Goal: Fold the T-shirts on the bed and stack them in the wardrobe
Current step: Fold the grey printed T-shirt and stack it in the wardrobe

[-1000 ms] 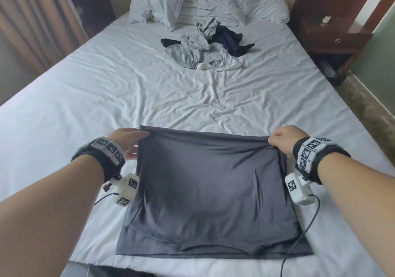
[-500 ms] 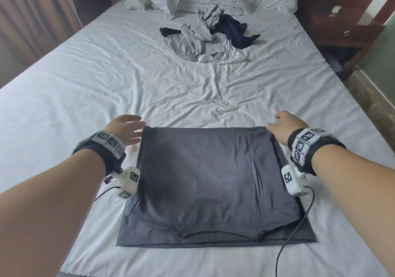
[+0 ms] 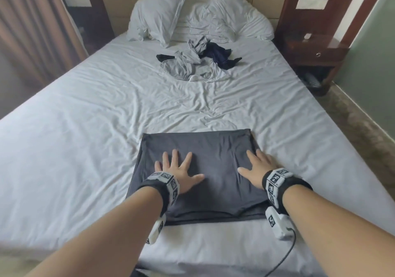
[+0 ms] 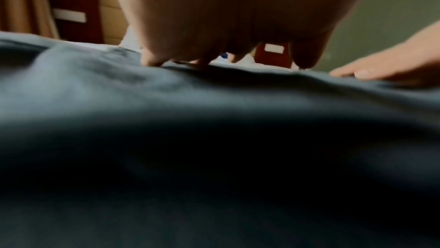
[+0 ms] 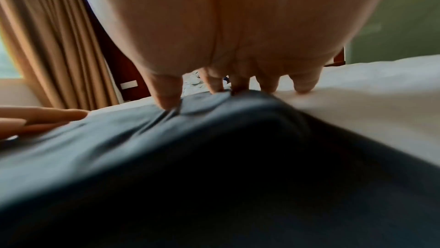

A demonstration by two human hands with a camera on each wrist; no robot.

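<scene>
A dark grey T-shirt (image 3: 215, 155) lies folded into a rectangle on the near part of the white bed (image 3: 85, 127). My left hand (image 3: 177, 167) rests flat on its left half with fingers spread. My right hand (image 3: 257, 169) lies flat on its right half, fingers spread, the outer ones near the shirt's right edge. In the left wrist view my left hand's fingertips (image 4: 152, 62) press the grey T-shirt (image 4: 166, 101). The right wrist view shows my right hand's fingers (image 5: 166, 94) on the grey T-shirt (image 5: 142, 139). A heap of unfolded shirts (image 3: 196, 65), light grey and dark navy, lies far up the bed.
Two white pillows (image 3: 162, 14) lean on the headboard. A dark wooden nightstand (image 3: 316, 50) stands at the right of the bed, a brown curtain (image 3: 32, 31) at the left. A black cable (image 3: 284, 259) runs off the bed's near edge.
Both hands let go of the shirt's far corners after laying the fold down. They moved back toward me and now lie flat on the folded shirt.
</scene>
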